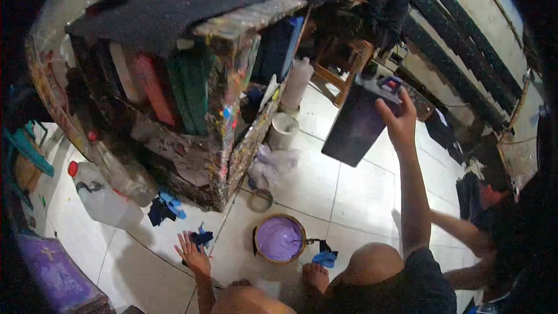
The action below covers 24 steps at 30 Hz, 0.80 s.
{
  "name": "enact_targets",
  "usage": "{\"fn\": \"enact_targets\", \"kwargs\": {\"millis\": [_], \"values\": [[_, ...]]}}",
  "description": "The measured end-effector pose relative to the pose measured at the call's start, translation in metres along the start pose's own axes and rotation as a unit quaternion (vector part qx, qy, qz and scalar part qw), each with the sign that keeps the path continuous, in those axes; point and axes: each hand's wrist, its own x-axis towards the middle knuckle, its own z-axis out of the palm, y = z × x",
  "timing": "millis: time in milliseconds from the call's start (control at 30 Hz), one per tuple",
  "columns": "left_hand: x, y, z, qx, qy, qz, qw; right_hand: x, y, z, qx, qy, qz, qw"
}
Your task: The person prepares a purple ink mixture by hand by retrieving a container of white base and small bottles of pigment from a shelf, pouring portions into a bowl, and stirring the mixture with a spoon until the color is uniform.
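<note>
My right hand [400, 117] is raised at the right, its thumb and fingers closed on the upper edge of a dark rectangular panel [357, 128]. The panel hangs tilted above the floor, and a small purple-pink patch [390, 85] with a dark surround shows at its top, next to my fingers. Low on the left, my left hand [195, 257] has its fingers spread over the floor, beside a dark blue cloth scrap [201, 237]. Nothing shows in its grasp. Between my arms a round tub of purple paint [278, 237] sits on the tiles.
A paint-crusted wooden rack [224, 157] holds coloured boards at the left. A clear jug [104, 197] with a red cap, a whitish bottle [297, 81] and rags [165, 208] stand or lie around it. A purple-stained frame [55, 270] is lower left. Other people are at the top and right.
</note>
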Motion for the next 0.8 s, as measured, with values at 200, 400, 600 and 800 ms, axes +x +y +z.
{"fn": "enact_targets", "kwargs": {"millis": [200, 400, 600, 800], "values": [[-0.009, -0.035, 0.031, -0.078, 0.095, -0.036, 0.992, -0.001, 0.003, 0.003, 0.034, -0.012, -0.002, 0.999], [-0.012, -0.044, 0.013, 0.070, 0.159, 0.030, 0.984, -0.018, 0.006, -0.002, 0.062, -0.022, 0.055, 0.996], [-0.047, -0.071, 0.015, -0.068, 0.130, -0.099, 0.984, -0.029, 0.016, -0.008, 0.057, -0.036, 0.067, 0.995], [-0.066, -0.069, -0.017, 0.157, 0.069, -0.147, 0.974, -0.038, 0.025, -0.008, 0.030, -0.042, 0.087, 0.995]]}}
